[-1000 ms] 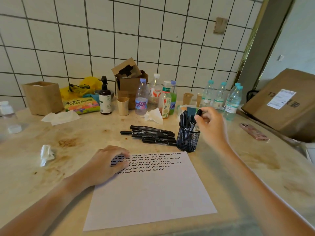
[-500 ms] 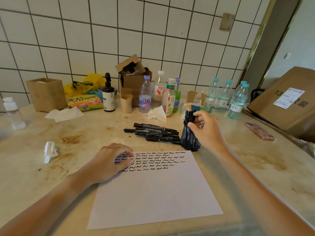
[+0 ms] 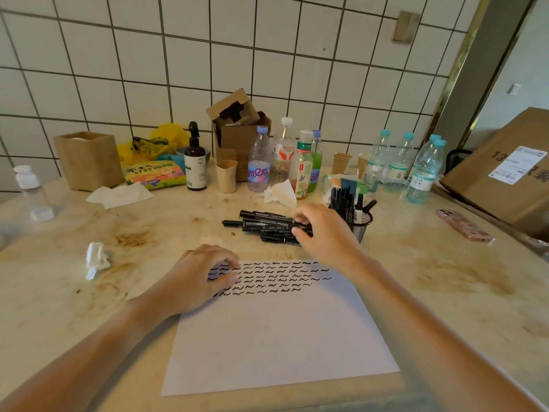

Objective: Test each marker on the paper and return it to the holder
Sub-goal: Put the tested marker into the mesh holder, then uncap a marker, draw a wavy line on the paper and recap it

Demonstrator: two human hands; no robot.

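A white paper sheet (image 3: 276, 337) lies in front of me, with rows of black squiggles across its top. My left hand (image 3: 193, 281) rests on the sheet's upper left corner, fingers relaxed over the squiggles. A pile of black markers (image 3: 261, 226) lies on the table just beyond the paper. My right hand (image 3: 323, 233) hovers over the pile's right end, its loosely bent fingertips touching the markers; none is lifted. Right behind that hand stands the black mesh holder (image 3: 362, 223) with several markers upright in it.
Bottles (image 3: 300, 165), paper cups (image 3: 226, 176), a brown pump bottle (image 3: 194, 165) and cardboard boxes (image 3: 240, 135) line the tiled wall. Crumpled tissues (image 3: 95, 260) lie at left. A pink phone (image 3: 463, 225) and a big carton (image 3: 505, 171) sit at right.
My right hand left the mesh holder, where it had put a marker in, and moved left onto the pile of loose markers. My left hand stayed on the paper.
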